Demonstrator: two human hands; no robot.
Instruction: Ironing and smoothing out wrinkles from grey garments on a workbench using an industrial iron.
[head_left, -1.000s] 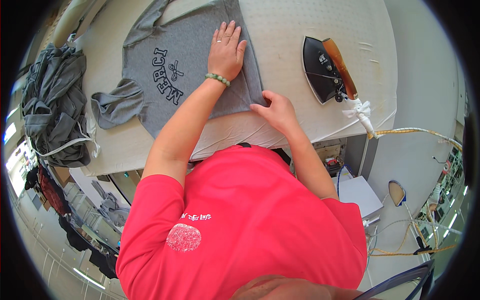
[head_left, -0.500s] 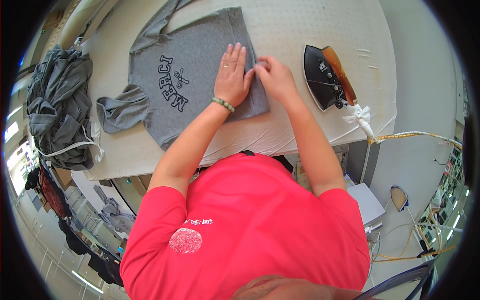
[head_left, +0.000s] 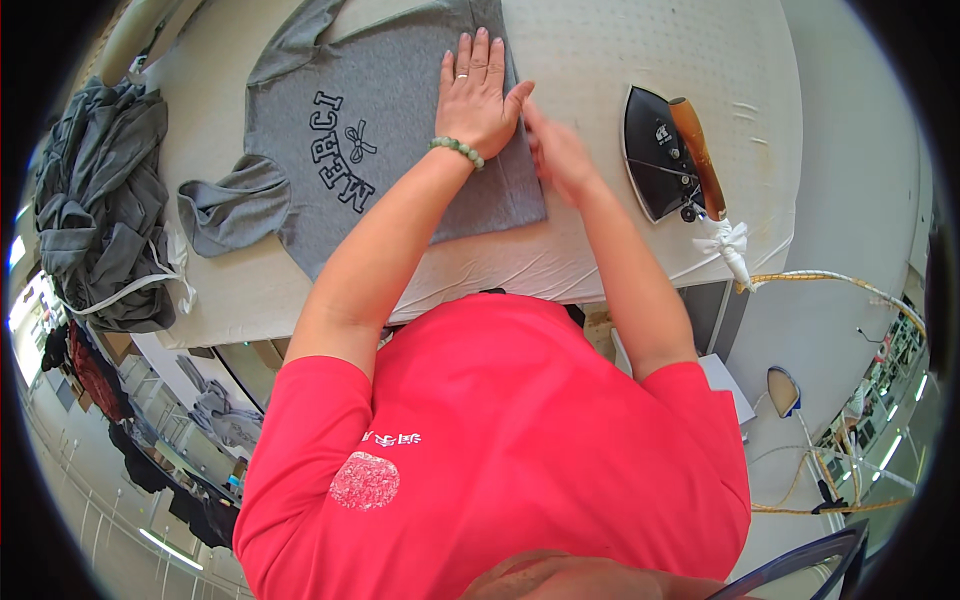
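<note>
A grey shirt (head_left: 400, 100) is spread on the pale cloth-covered table (head_left: 610, 50) in the upper middle of the frame, with its hem turned toward the right and one sleeve (head_left: 240, 205) laid out toward the left. Its front is marked with black lettering (head_left: 341, 195) and a small outlined bow (head_left: 360, 142).

The left hand (head_left: 480, 105) is laid flat on the shirt near the hem, palm down, fingers stretched out toward the top of the frame; nothing is gripped by it. A ring (head_left: 461, 77) is worn on one finger and a green bead bracelet (head_left: 458, 148) at the wrist. The right hand (head_left: 563, 155) is placed at the hem, just beside the left thumb. It is blurred by motion, so how far its fingers are closed, and whether any cloth is pinched, cannot be told.

To the right, well apart from the shirt, an iron (head_left: 652, 160) with a brown handle (head_left: 697, 155) is set on the table. White cloth (head_left: 727, 245) is tied at its lower end, where a hose (head_left: 850, 284) is attached. At the left of the frame, grey clothes (head_left: 100, 205) are heaped, crossed by a white strip (head_left: 120, 291). A red top (head_left: 500, 420) is worn by the person.
</note>
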